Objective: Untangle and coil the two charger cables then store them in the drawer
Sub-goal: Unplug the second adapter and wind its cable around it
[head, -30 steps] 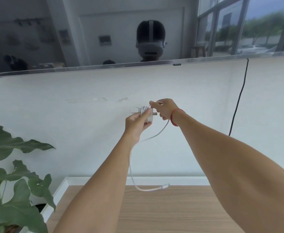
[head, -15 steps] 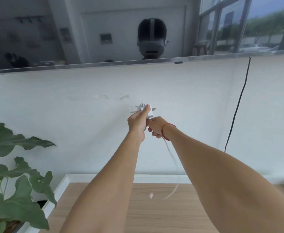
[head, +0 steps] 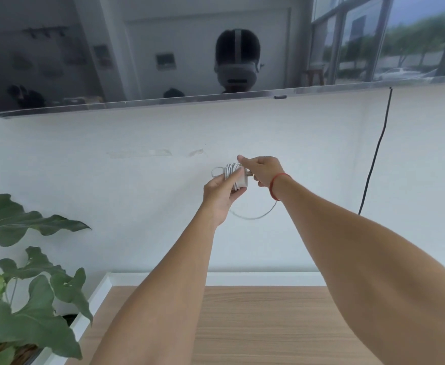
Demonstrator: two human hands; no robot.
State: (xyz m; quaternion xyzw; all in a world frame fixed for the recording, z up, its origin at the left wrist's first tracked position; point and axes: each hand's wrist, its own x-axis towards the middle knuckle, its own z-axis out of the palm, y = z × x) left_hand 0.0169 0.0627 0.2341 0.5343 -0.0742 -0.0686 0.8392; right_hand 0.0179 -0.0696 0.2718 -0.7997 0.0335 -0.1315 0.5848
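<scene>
A: White wall (head: 110, 206) ahead, dark wall screen (head: 137, 61) across the top, wooden tabletop (head: 242, 325) below. Any change from half a second back?

B: Right hand (head: 262, 171) up now, level with the charger (head: 241, 181) and just right of it; a moment ago lower, tucked under the left hand (head: 218, 196). Loose cable (head: 255, 216) far shorter too: then a long blurred tail down towards the tabletop, now only a shallow loop under the two wrists.

A: Grips?

B: Left hand wrapped round the charger, thumb pressed across the wound turns. Right hand with fingers curled, apparently pinching the cable at the top of the coil; exact contact too small to tell.

A: Around them?

B: Leafy green plant (head: 26, 312) at lower left, beside the tabletop's white edge. Thin black cord (head: 374, 159) down the wall from the screen, well apart from the hands. Red string (head: 275, 187) round the right wrist. Both forearms across the middle, covering part of the tabletop.

A: And the charger itself?

B: Small white block, held in the air before the wall, well above the tabletop. White cable wound in several tight turns round its middle, a small loop out on the left, short prongs on the right.
</scene>
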